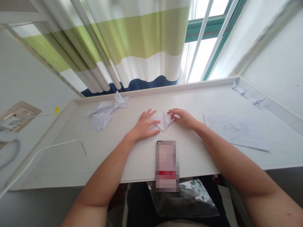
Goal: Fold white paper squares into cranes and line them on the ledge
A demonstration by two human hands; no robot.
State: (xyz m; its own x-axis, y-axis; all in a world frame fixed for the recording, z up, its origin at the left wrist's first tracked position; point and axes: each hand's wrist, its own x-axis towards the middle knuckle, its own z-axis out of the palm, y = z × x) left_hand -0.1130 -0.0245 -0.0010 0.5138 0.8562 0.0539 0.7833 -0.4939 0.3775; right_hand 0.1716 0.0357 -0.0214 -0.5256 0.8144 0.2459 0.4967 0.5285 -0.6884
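A small folded piece of white paper [163,121] lies on the white desk [132,157] between my hands. My left hand [144,124] lies flat with fingers spread, pressing the paper's left edge. My right hand [181,117] has its fingers curled and pinched on the paper's right flap. A phone [167,165] lies just in front of the paper, hanging over the desk's near edge.
Several folded white paper pieces [104,112] are piled at the back left. A written sheet [234,130] lies on the right, small paper cranes [248,94] at the far right corner. A white cable [59,145] runs from a wall socket [16,116]. Striped curtain [132,41] behind.
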